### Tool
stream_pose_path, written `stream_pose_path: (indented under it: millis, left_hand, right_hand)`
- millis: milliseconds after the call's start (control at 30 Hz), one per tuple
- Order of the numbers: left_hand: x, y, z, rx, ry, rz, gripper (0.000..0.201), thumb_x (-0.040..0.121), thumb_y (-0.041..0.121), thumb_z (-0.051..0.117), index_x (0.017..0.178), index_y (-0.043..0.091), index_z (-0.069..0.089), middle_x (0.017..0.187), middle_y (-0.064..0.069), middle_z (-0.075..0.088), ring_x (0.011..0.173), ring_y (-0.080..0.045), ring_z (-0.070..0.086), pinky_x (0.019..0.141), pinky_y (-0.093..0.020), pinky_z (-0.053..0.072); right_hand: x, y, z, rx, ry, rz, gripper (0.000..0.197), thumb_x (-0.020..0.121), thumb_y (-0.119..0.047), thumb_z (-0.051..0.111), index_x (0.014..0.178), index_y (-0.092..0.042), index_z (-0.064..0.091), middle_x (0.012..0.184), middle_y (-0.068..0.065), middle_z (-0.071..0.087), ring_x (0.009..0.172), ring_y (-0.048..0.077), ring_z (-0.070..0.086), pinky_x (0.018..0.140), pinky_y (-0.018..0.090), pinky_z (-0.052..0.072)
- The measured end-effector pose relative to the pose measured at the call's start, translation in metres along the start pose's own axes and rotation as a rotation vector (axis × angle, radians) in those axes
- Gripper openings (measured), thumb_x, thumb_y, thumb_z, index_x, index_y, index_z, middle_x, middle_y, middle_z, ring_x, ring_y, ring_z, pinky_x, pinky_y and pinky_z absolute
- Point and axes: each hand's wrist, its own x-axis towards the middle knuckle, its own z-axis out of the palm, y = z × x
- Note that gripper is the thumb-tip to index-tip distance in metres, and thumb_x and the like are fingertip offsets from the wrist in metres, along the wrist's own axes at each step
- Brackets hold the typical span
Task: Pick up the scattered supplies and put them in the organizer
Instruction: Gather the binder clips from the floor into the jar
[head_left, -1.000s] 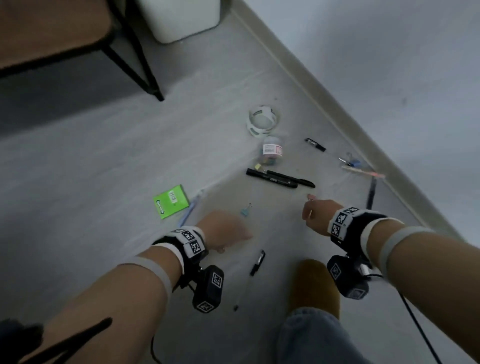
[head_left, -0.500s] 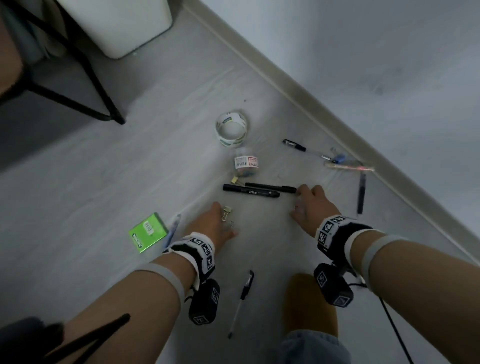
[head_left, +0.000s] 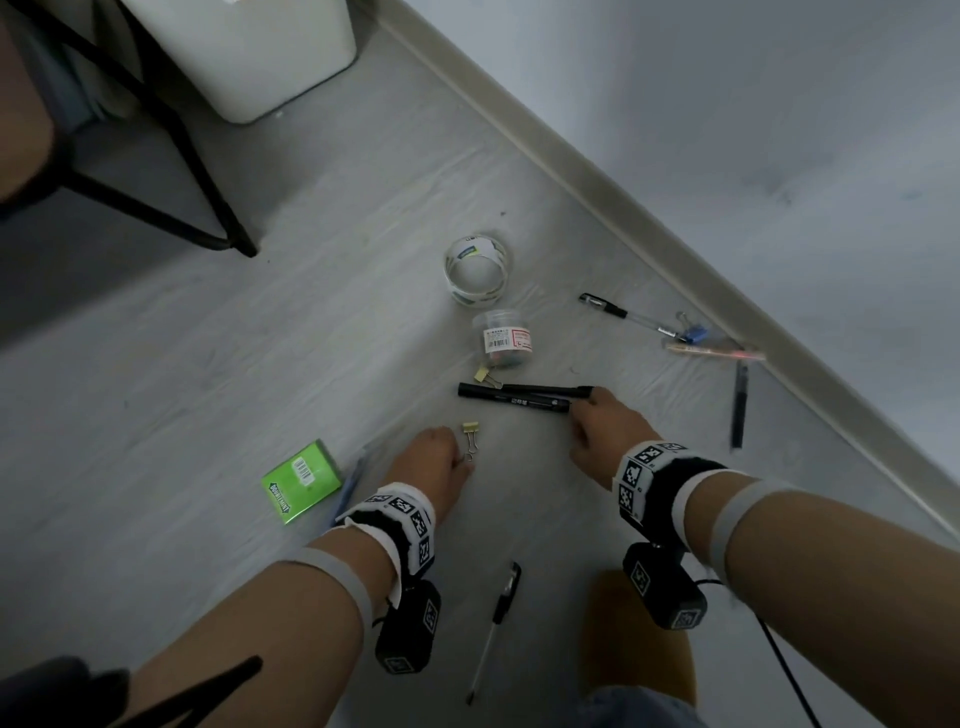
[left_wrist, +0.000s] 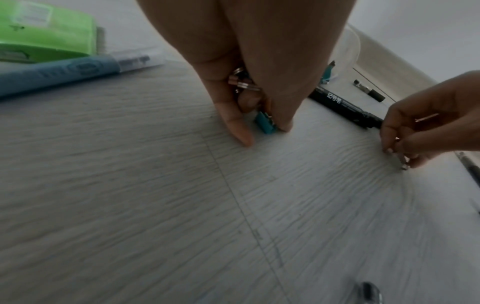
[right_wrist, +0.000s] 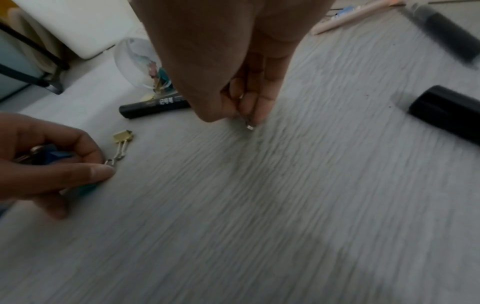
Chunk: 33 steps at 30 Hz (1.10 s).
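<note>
We were crouched over the grey floor (head_left: 260, 364) with most of the supplies still lying loose, and no organizer showed in any view, so we judged the task barely begun.

Our left hand (head_left: 434, 462) was low at about 7 o'clock from the middle of the head view. Its fingers were curled around a teal binder clip (left_wrist: 265, 123) and some small metal pieces, and the fingertips touched the wire handle of a gold binder clip (head_left: 470, 439) lying on the floor.

Our right hand (head_left: 605, 436) sat at about 4 o'clock from centre, fingers pressed together on a small metal piece (right_wrist: 249, 126) whose nature we could not tell. It was just beside the right ends of the two black markers (head_left: 519, 397).

Left on the floor, as far as we could see:
- a second gold clip (head_left: 487, 375) at the markers' left end
- a clear jar (head_left: 503, 340) of small bits and a tape roll (head_left: 475, 267) toward 12 o'clock
- a clear pen (head_left: 626, 313), a blue clip (head_left: 693, 332), a pink pen (head_left: 717, 351) and a dark pen (head_left: 738, 405) toward 2 o'clock, along the baseboard
- a green box (head_left: 301, 480) with a blue pen (left_wrist: 52, 75) beside it, at 8 o'clock
- a black pen (head_left: 496, 629) at 6 o'clock, between our forearms

We reckoned nearly everything remained to be gathered and carried off.
</note>
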Motion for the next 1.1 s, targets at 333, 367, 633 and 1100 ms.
stream_pose_path:
  millis: [333,367,633,1100]
  left_hand:
    - [0.003,-0.007,-0.018,-0.247,0.116,0.04,0.013,0.1,0.021,0.05,0.091,0.012,0.044,0.073,0.002,0.046,0.068,-0.018,0.045,0.053,-0.027,0.029]
    - [0.004,-0.005,-0.02,-0.241,0.12,0.051,0.012,0.1,0.02,0.049,0.093,0.012,0.043,0.074,0.0,0.046,0.07,-0.019,0.045,0.054,-0.03,0.029]
    - [0.012,0.002,-0.022,-0.207,0.026,0.032,0.024,0.101,0.017,0.045,0.124,0.01,0.038,0.087,-0.013,0.061,0.069,-0.026,0.056,0.063,-0.034,0.044]
    - [0.025,0.004,-0.017,-0.006,0.007,0.006,0.025,0.097,0.03,0.055,0.11,0.009,0.051,0.11,-0.014,0.064,0.099,-0.033,0.062,0.077,-0.035,0.046]
  right_hand:
    - [0.016,-0.037,-0.002,0.034,0.054,-0.127,0.015,0.085,-0.007,0.054,0.1,-0.01,0.051,0.102,0.007,0.047,0.088,0.028,0.054,0.068,0.028,0.035]
    - [0.015,-0.041,-0.003,0.053,0.052,-0.126,0.016,0.084,-0.007,0.054,0.097,-0.012,0.048,0.097,0.005,0.045,0.085,0.027,0.051,0.068,0.028,0.034]
    - [0.028,-0.061,-0.02,0.263,0.156,-0.122,0.019,0.084,-0.012,0.057,0.094,-0.02,0.07,0.082,-0.006,0.061,0.076,0.013,0.054,0.072,0.019,0.038]
    - [0.05,-0.075,-0.023,0.259,0.12,-0.094,0.023,0.094,-0.013,0.04,0.103,-0.02,0.06,0.096,0.008,0.063,0.081,0.029,0.058,0.072,0.029,0.044]
